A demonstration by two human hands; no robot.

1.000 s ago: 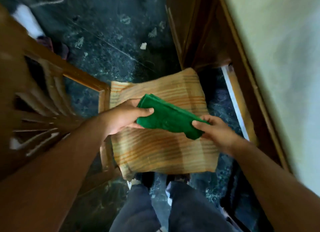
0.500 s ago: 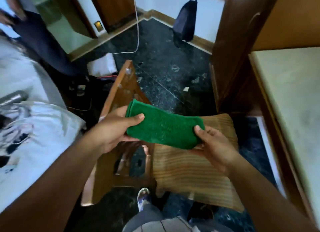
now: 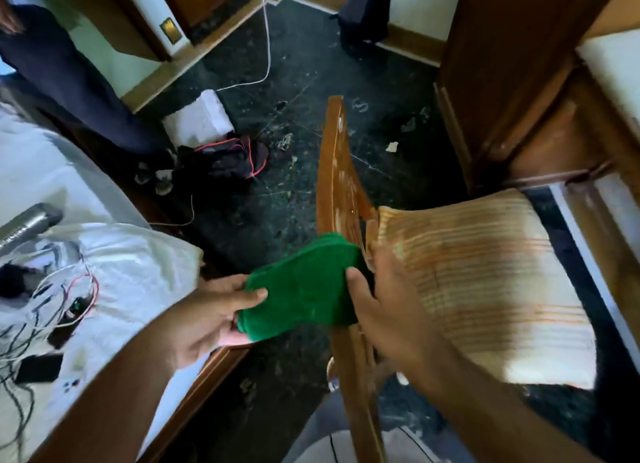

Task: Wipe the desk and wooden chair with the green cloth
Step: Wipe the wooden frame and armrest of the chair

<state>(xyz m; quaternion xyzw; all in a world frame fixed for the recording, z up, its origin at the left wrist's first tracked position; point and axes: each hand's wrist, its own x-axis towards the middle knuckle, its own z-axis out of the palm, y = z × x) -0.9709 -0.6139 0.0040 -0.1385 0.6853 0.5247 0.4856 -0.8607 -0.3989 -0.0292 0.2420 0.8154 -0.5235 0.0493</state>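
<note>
I hold the folded green cloth [image 3: 304, 286] between both hands, just left of the wooden chair's backrest [image 3: 337, 185]. My left hand [image 3: 211, 315] grips the cloth's lower left end, thumb on top. My right hand [image 3: 377, 296] grips its right end, which lies against the backrest. The chair's seat carries a striped tan cushion [image 3: 485, 272] to the right of my right hand. The desk [image 3: 613, 64] shows at the far right, a pale top on dark wooden sides.
A bed with a white sheet [image 3: 104, 279], cables and a dark phone lies at the left. A person in dark clothes [image 3: 69, 81] stands at the back left. A white box [image 3: 197, 119], a black bag [image 3: 225, 161] and litter lie on the dark floor.
The view has swung left and up. The cloth and both hands have moved from above the cushion to the left side of the backrest. Both hands still hold the cloth.
</note>
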